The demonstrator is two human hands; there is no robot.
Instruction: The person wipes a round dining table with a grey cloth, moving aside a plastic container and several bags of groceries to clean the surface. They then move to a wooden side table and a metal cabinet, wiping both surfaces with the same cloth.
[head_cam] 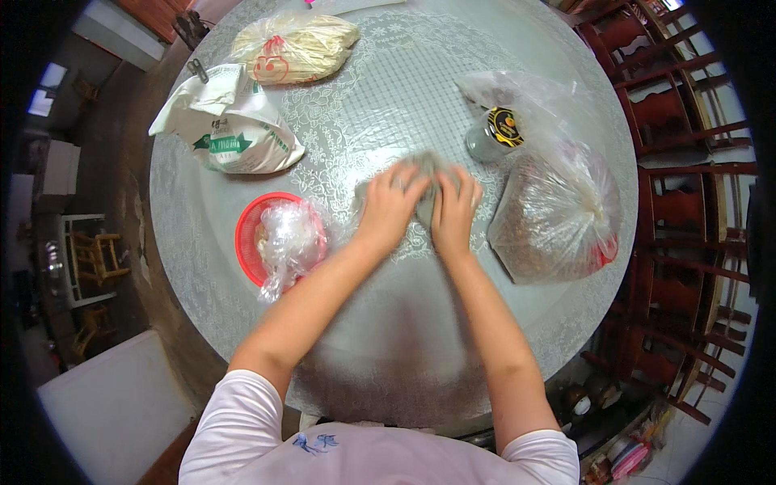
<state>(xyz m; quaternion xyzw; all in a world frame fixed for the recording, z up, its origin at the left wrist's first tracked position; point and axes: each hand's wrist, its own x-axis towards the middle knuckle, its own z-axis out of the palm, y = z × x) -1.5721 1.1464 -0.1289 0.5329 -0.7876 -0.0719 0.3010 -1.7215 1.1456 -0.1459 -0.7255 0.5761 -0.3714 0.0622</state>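
Observation:
Both my hands are on a grey-green cloth [427, 160] near the middle of a round table [388, 297] with a flower-patterned cover. My left hand [389, 200] grips the cloth's left side with bent fingers. Beside it, my right hand [453, 209] has its fingers over the right side. The cloth is bunched and blurred, and the fingers hide part of it. Left of my left forearm stands a red plastic basket [241, 233] with a clear plastic bag [291, 230] in it. To the right of my right hand are a lidded glass jar [482, 142] and a large, filled clear plastic bag [545, 224].
A white printed sack [242, 133], folded over and clipped, stands at the left. Behind it lies a clear bag of pale dried sticks or noodles [315, 51]. Stacked dark wooden chairs [667, 182] line the right. A white panel [115, 406] is at the lower left.

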